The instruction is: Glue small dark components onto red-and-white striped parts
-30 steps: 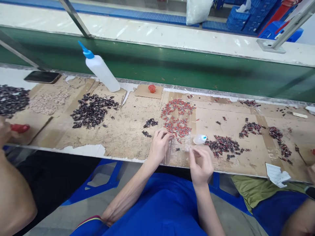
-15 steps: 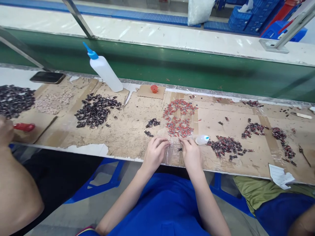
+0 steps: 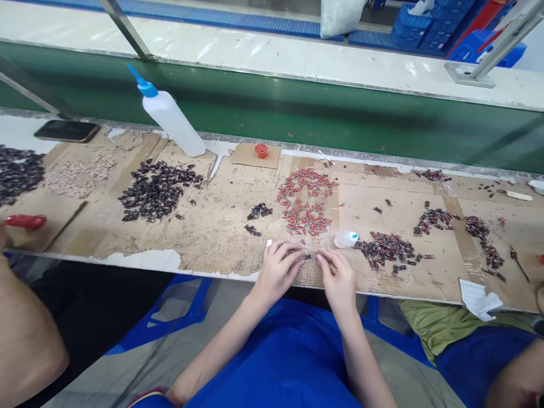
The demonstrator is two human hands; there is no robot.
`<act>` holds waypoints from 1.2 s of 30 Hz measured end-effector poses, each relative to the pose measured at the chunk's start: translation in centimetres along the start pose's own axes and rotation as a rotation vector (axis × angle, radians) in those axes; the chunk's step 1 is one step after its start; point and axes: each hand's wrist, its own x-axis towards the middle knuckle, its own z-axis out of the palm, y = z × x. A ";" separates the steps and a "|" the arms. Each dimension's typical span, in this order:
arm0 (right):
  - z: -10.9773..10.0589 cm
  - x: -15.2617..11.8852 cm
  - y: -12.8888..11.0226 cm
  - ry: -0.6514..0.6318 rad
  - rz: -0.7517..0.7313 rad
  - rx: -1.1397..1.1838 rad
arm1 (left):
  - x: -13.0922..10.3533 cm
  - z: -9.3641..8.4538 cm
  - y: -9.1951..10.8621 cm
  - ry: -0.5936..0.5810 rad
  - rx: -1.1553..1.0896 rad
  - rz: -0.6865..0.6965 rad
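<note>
Well, the left hand (image 3: 278,267) is partly curled, thumb and forefinger drawn almost together beside a small dark piece (image 3: 306,257) near the near edge of the counter (image 3: 225,226). I can't tell whether those fingers pinch the piece or only touch it (it is tiny on my view). The right hand (image 3: 339,277) has its thumb and forefinger brought close at the tips, just to the right of that piece, with the other fingers loosely bent; whether it grips something small, I can't make out.

The left palm is hidden from me, and the individual shapes in the heaps blur together. A co-worker's forearm (image 3: 29,334) is cut off at the left of my view, near a red object (image 3: 25,221) I can't identify.

Both wrists come in over the near edge, forearms angled inward, and the hands hang low, close together but apart. Just beyond them, toward the far edge, spread red pieces (image 3: 306,218) cover a patch of taped cardboard. A small bottle (image 3: 345,239) lies past the right fingers, tip toward a heap of dark red pieces (image 3: 385,249). Two little black clusters (image 3: 259,211) sit farther left, and a red cup (image 3: 261,151) rests by the far edge (on its own cardboard scrap).
</note>
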 end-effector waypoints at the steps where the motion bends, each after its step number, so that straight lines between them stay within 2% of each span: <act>1: 0.2 -0.2 0.1 0.026 0.078 0.093 | 0.1 0.2 0.0 -0.010 -0.001 0.004; 4: 1.0 -0.7 0.0 0.123 0.239 0.263 | 0.4 0.5 0.0 -0.040 -0.024 0.008; 9: 2.1 -1.2 -1.0 0.256 0.229 0.352 | 0.6 0.6 0.5 -0.041 -0.239 -0.107; 12: 2.4 -1.3 -1.8 0.266 0.238 0.422 | 0.7 0.1 1.2 -0.028 -0.435 -0.236; 15: 2.7 -1.3 -2.2 0.278 0.278 0.481 | 0.9 -0.4 1.8 -0.028 -0.530 -0.272; 22: 3.2 -1.3 -3.0 0.302 0.257 0.501 | 0.9 -0.8 2.3 0.027 -0.579 -0.271; 28: 4.0 -1.9 -3.5 0.377 0.197 0.492 | 0.8 -1.0 2.8 0.072 -0.631 -0.314; 36: 3.9 -1.9 -3.4 0.361 0.219 0.467 | 0.9 -1.1 2.5 0.079 -0.661 -0.430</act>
